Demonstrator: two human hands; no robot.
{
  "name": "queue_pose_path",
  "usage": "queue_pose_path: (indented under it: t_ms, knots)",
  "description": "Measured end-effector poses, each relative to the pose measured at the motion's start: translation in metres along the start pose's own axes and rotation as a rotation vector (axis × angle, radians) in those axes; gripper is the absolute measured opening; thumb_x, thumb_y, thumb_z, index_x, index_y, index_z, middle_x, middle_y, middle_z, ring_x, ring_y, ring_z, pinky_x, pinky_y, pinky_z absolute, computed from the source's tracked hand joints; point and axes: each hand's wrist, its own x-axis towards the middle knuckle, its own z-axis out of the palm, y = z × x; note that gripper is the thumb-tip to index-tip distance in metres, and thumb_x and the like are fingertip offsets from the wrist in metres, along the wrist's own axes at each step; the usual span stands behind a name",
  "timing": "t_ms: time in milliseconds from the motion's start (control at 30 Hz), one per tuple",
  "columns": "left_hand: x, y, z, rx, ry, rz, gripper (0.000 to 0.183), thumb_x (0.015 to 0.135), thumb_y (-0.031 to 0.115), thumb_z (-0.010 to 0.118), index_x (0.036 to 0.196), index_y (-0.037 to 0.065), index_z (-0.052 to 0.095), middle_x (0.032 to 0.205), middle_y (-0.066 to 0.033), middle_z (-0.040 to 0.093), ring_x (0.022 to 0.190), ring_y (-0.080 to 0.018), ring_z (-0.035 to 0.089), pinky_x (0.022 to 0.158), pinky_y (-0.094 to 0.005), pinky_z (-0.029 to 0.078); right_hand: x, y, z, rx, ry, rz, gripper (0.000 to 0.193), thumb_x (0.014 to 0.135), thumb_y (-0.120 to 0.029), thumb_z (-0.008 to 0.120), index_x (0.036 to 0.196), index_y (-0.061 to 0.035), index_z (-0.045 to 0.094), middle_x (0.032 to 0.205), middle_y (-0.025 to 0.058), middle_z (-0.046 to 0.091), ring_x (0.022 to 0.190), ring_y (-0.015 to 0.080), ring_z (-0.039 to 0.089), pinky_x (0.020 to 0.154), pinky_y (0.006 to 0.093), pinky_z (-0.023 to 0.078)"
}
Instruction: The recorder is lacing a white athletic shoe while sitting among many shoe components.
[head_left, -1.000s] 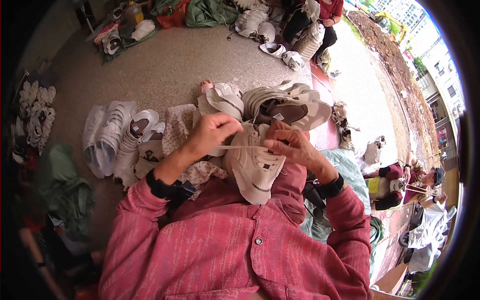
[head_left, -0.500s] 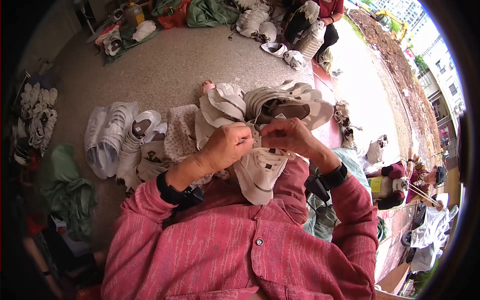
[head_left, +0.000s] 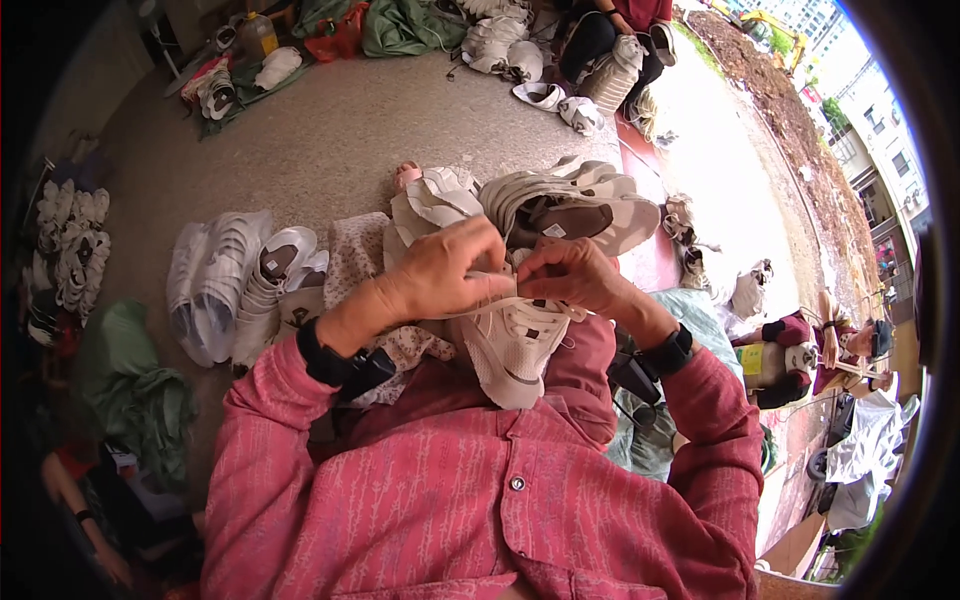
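Observation:
A white sneaker upper [head_left: 508, 360] rests on my lap, toe toward me, with lacing across its front. My left hand [head_left: 450, 268] is closed above its left side, with a pale shoelace [head_left: 462, 314] trailing from under the fingers. My right hand [head_left: 575, 275] pinches at the lacing end of the upper, thumb and forefinger together. The fingertips of both hands almost meet, and they partly hide the lace between them. Just beyond, a nested stack of sneaker uppers [head_left: 598, 222] and several pale shoe pieces [head_left: 432, 205] lie against my knees.
To the left stand bagged white uppers [head_left: 220, 280], another stack of uppers [head_left: 268, 300] and a green sack [head_left: 130, 370]. Patterned cloth [head_left: 358, 255] drapes beside my leg. Farther off, a seated person [head_left: 625, 30] handles shoes; another person [head_left: 850, 345] sits at the right.
My left hand has risen slightly and turned, its fingers stretching across toward the right hand. The right hand stays pinching in nearly the same place. The upper has hardly moved.

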Motion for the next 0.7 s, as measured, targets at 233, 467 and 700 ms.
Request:
queue_pose_path:
  t_ms: [233, 467, 700]
  knots:
    - [0.015, -0.03, -0.01, -0.545, -0.317, -0.108, 0.036, 0.081, 0.021, 0.076, 0.11, 0.009, 0.058, 0.094, 0.0044, 0.052, 0.079, -0.006, 0.046, 0.071, -0.0216, 0.039, 0.006, -0.019, -0.001, -0.185, -0.029, 0.111, 0.016, 0.078, -0.006, 0.073, 0.093, -0.0036, 0.071, 0.082, 0.0028, 0.064, 0.076, 0.0081, 0.06, 0.065, 0.0237, 0.047]
    - [0.02, -0.028, -0.003, -0.701, -0.373, -0.167, 0.033, 0.075, 0.016, 0.081, 0.097, 0.011, 0.058, 0.084, 0.0078, 0.049, 0.075, -0.0036, 0.042, 0.066, -0.0203, 0.036, 0.009, -0.018, 0.002, -0.069, -0.066, 0.187, 0.014, 0.078, -0.007, 0.071, 0.091, -0.0024, 0.07, 0.08, 0.0051, 0.064, 0.074, 0.0102, 0.06, 0.065, 0.0258, 0.047]
    - [0.022, -0.029, -0.002, -0.715, -0.363, -0.17, 0.031, 0.078, 0.02, 0.079, 0.1, 0.009, 0.06, 0.082, 0.0078, 0.05, 0.077, -0.0049, 0.045, 0.068, -0.0208, 0.038, 0.009, -0.026, -0.01, -0.984, 0.149, -0.361, 0.004, 0.077, -0.009, 0.066, 0.08, -0.0084, 0.063, 0.084, 0.0092, 0.054, 0.074, 0.0291, 0.062, 0.061, 0.0356, 0.046]
